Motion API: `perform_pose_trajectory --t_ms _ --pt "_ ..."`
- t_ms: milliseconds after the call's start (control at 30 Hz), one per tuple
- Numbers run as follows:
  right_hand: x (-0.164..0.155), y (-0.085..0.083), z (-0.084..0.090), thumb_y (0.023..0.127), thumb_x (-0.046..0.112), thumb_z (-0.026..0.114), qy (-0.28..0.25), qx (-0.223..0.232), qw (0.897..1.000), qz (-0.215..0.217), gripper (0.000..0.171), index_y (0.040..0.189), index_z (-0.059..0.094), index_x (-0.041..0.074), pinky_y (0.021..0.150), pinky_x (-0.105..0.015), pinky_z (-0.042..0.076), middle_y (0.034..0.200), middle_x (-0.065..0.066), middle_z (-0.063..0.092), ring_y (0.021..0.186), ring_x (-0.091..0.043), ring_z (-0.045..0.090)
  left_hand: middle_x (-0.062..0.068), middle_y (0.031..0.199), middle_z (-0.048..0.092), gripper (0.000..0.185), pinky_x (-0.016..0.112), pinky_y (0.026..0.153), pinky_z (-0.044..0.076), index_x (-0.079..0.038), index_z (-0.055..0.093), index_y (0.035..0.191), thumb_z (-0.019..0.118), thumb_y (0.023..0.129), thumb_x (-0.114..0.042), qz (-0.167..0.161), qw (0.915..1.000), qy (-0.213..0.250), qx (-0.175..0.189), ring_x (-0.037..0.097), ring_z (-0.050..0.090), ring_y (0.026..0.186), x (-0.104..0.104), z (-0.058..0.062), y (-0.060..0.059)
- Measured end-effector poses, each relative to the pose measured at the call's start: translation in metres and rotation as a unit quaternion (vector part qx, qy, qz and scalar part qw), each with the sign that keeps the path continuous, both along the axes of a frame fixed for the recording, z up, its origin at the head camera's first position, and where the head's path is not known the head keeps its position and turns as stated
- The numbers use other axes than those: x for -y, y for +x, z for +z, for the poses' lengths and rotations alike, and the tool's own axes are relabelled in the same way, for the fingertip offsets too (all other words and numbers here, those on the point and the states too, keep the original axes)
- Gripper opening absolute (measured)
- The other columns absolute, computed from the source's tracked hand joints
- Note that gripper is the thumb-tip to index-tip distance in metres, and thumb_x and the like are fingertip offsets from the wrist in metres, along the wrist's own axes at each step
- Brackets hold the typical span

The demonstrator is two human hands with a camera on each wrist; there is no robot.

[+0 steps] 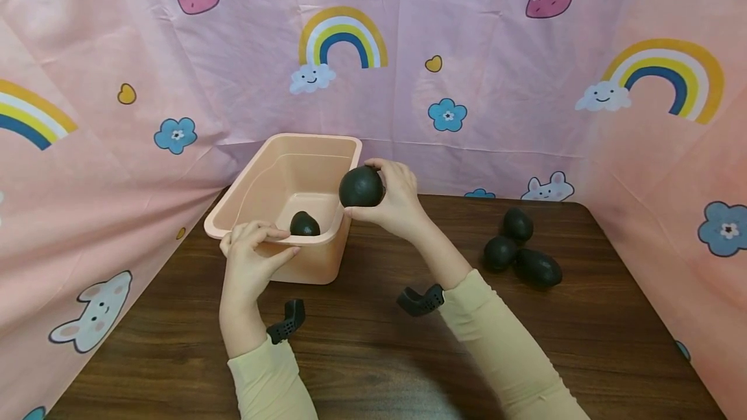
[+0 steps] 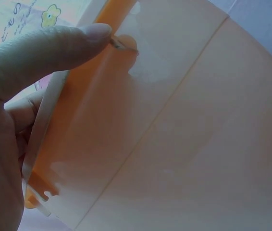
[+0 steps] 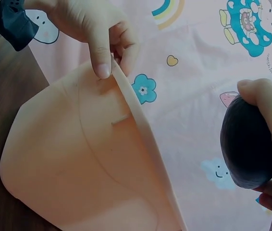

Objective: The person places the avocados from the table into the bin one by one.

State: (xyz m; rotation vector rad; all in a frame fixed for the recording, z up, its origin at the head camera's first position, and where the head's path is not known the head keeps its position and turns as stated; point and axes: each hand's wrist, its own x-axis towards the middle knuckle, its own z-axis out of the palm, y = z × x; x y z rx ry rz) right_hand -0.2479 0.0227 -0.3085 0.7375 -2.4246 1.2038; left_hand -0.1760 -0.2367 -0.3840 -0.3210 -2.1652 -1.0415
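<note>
A peach plastic bin [image 1: 312, 261] stands on the table, one dark avocado [image 1: 305, 224] visible on its floor. My left hand [image 1: 248, 264] grips the bin's near rim, thumb outside and fingers over the edge; the left wrist view shows the thumb [image 2: 54, 53] against the outer wall. Beside the bin's right rim, my right hand [image 1: 393, 203] holds another dark avocado [image 1: 360, 186] between thumb and fingers. In the right wrist view this avocado [image 3: 249, 144] appears apart from the bin wall [image 3: 68, 159].
Three more dark avocados [image 1: 538, 269] lie together on the right side of the brown wooden table [image 1: 397, 355]. A printed cloth [image 1: 403, 109] with rainbows and strawberries hangs behind and at both sides. Each wrist carries a black strap mount [image 1: 421, 300].
</note>
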Motion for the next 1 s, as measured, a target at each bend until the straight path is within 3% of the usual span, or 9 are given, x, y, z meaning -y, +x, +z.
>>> perform_pose_trajectory --t_ms 433,1000 --pt "0.022 -0.004 0.007 0.067 0.042 0.085 0.005 -0.001 1.000 0.009 0.082 0.133 0.048 0.011 0.105 -0.042 0.017 0.125 -0.001 0.050 0.124 -0.019 0.033 0.001 0.089 0.063 0.029 0.041 0.099 0.006 -0.009 0.074 0.085 0.090 0.061 -0.004 -0.002 1.0000 0.001 -0.005 0.018 0.044 0.100 0.000 0.000 -0.001" --pt "0.047 -0.014 -0.002 0.064 0.047 0.085 0.026 -0.007 1.000 -0.003 0.081 0.130 0.050 0.013 0.104 -0.038 0.019 0.123 0.001 0.053 0.122 -0.019 0.037 0.001 0.090 0.061 0.030 0.042 0.098 0.007 -0.010 0.074 0.085 0.090 0.060 -0.004 0.001 1.0000 -0.002 -0.001 0.019 0.043 0.098 0.001 -0.002 0.000"
